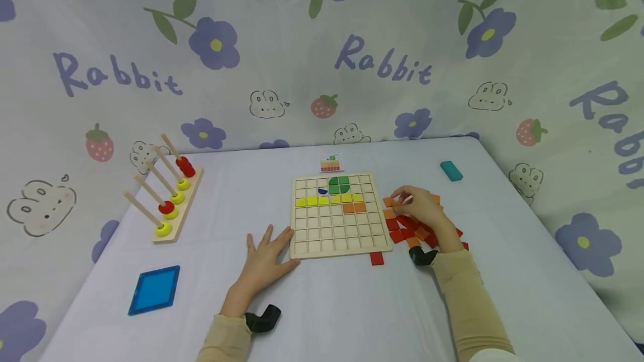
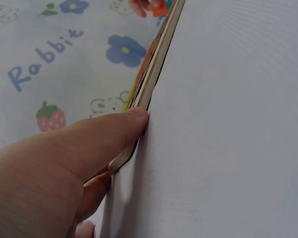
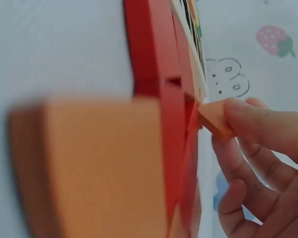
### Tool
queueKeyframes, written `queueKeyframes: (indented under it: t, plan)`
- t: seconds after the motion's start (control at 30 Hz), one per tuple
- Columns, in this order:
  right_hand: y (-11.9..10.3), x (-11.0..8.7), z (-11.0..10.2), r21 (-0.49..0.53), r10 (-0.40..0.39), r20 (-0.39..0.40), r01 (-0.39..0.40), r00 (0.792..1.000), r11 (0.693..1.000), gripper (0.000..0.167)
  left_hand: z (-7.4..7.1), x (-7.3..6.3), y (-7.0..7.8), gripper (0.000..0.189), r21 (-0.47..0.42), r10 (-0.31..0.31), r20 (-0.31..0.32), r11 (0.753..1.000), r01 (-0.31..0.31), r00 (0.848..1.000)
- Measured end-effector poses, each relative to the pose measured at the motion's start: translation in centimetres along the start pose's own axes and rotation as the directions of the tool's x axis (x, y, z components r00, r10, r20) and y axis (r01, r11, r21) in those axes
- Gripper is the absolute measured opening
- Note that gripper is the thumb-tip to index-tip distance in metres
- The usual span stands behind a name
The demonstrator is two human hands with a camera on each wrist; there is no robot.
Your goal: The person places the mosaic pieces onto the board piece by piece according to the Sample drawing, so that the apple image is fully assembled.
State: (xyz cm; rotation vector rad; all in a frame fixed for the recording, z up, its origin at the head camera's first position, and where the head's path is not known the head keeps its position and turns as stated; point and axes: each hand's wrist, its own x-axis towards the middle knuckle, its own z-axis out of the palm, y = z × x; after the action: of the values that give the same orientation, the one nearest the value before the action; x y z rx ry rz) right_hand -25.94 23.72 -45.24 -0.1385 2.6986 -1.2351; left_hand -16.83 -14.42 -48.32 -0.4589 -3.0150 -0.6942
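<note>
A wooden grid board (image 1: 332, 234) lies on the table with green, yellow, blue and orange pieces in its upper squares. My left hand (image 1: 264, 267) rests at the board's lower left corner, fingers spread and straight; in the left wrist view the thumb (image 2: 114, 126) touches the board's edge. To the right of the board, my right hand (image 1: 421, 205) is over a pile of red tiles (image 1: 406, 222) and orange tiles. Its thumb and fingers pinch an orange tile (image 3: 216, 119), seen in the right wrist view. One red tile (image 1: 377, 258) lies below the board's lower right corner.
A small pattern card (image 1: 331, 163) lies behind the board. At the left stand wooden pegs with red and yellow beads on a base (image 1: 188, 205), and a blue square frame (image 1: 154, 290) lies nearer. A teal block (image 1: 451, 171) is at the back right.
</note>
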Motion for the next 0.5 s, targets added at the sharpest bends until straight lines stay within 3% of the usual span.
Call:
queueKeyframes:
  t: [0.17, 0.3, 0.5]
  plan:
    - [-1.3, 0.3, 0.6, 0.024, -0.048, -0.04, 0.049, 0.998, 0.999, 0.029, -0.2, -0.1, 0.0, 0.069, -0.001, -0.008, 0.014, 1.0, 0.008, 1.0]
    - [-2.4, 0.8, 2.0, 0.084, -0.106, 0.018, 0.104, 0.994, 0.991, 0.027, -0.3, -0.1, 0.0, 0.069, 0.002, -0.008, 0.014, 1.0, 0.008, 1.0]
    - [-3.3, 1.4, 4.4, 0.137, -0.135, 0.101, 0.121, 0.986, 0.983, 0.022, -0.2, -0.2, 0.0, 0.069, 0.004, -0.002, 0.012, 1.0, 0.002, 1.0]
